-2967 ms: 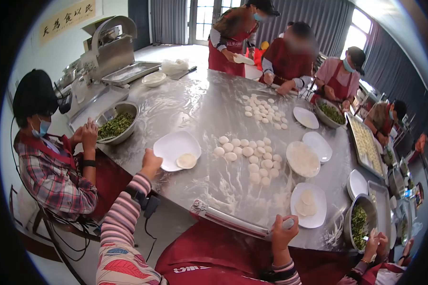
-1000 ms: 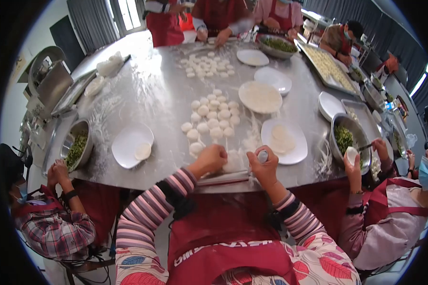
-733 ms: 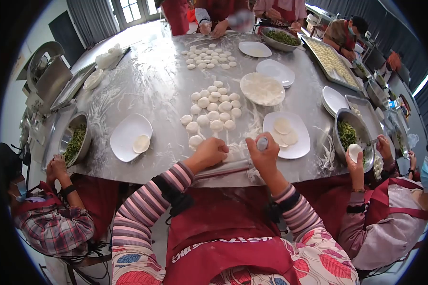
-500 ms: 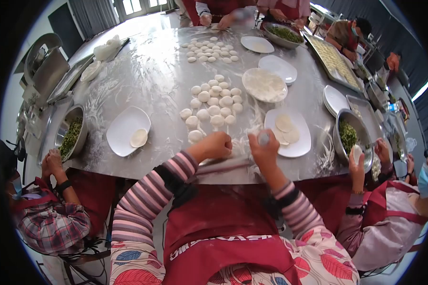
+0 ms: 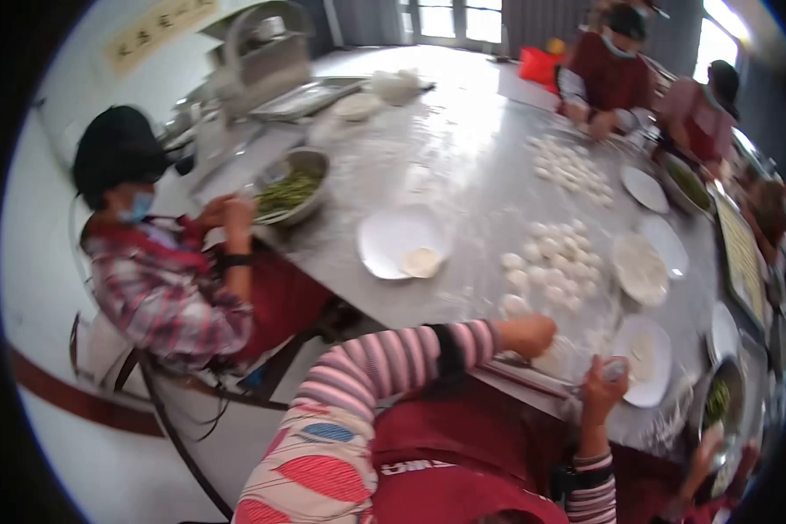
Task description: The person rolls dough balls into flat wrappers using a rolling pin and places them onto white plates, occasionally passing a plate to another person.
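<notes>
My left hand (image 5: 529,336) is closed at the table's near edge, its fingers at the rim of a pale, flat dough wrapper (image 5: 555,358). To its right, my right hand (image 5: 598,389) is wrapped round a rolling pin (image 5: 617,368); only the round, greyish end shows above the fist. Beyond my hands lies a cluster of white dough rounds (image 5: 557,262). A white plate (image 5: 659,389) with rolled wrappers (image 5: 642,358) stands just right of my right hand. Motion blurs the fingers and the wrapper.
Left of the dough stands another white plate (image 5: 384,236) with one wrapper. A person in a plaid sleeve (image 5: 175,279) works by a bowl of chopped greens (image 5: 310,188). A floury dish (image 5: 642,271) sits beyond my right hand. Co-workers sit right and across the table.
My view has swung left, so the table and both hands appear farther right. The right hand still grips the rolling pin. The wrapper now shows beside my left fingers.
</notes>
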Tool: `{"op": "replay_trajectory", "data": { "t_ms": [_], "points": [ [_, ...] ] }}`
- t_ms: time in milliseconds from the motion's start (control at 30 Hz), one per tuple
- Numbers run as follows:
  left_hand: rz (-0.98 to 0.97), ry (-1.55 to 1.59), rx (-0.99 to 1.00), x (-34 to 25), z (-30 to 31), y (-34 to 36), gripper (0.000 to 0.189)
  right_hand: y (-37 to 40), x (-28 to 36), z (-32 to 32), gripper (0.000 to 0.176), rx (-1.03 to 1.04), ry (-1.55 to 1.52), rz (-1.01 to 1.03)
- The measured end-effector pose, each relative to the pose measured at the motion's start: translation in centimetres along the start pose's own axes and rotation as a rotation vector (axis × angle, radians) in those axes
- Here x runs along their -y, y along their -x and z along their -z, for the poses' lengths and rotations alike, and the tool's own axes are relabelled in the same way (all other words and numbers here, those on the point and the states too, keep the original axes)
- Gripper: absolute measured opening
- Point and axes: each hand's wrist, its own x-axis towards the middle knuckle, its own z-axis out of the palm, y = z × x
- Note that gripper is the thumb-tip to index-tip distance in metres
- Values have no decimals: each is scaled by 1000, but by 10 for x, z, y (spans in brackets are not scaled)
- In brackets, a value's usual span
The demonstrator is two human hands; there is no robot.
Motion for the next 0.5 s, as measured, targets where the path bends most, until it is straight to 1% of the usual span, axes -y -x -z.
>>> {"op": "replay_trajectory", "data": {
  "t_ms": [67, 100, 167, 200, 233, 267, 300, 333, 400, 433, 467, 500],
  "points": [
    [-56, -51, -67, -3, -3, -1, 15, -29, 28, -17, 16, 49, -181, -182],
    [-35, -54, -88, 0, -7, -4, 15, -30, 38, -21, 16, 71, -199, -170],
    [-99, -72, -75, 9, -14, -22, 14, -44, 45, -27, 19, 69, -215, -297],
    [-94, -75, -100, 9, -9, -19, 14, -38, 35, -24, 19, 43, -168, -291],
    [-159, -77, -61, 7, -4, -13, 13, -23, 18, -14, 20, 19, -121, -288],
    [-223, -79, -15, 7, -3, -8, 11, -9, 22, -4, 22, 6, -180, -258],
    [-161, -24, -58, 9, -6, -5, 10, 4, 28, 2, 23, -22, -135, -225],
    [-155, -24, -62, 14, -10, -9, 10, 0, 29, 0, 23, -17, -139, -224],
    [-174, 23, 5, 14, -13, -8, 16, -8, 33, -6, 21, -13, -161, -269],
    [-162, -45, -33, 3, -8, -5, 16, -22, 32, -16, 21, 22, -229, -255],
    [-162, -48, -35, 3, -10, -9, 16, -29, 26, -22, 21, 22, -231, -254],
    [-117, -70, -62, 4, -15, -19, 15, -36, 21, -28, 21, 36, -214, -184]
  ]
}}
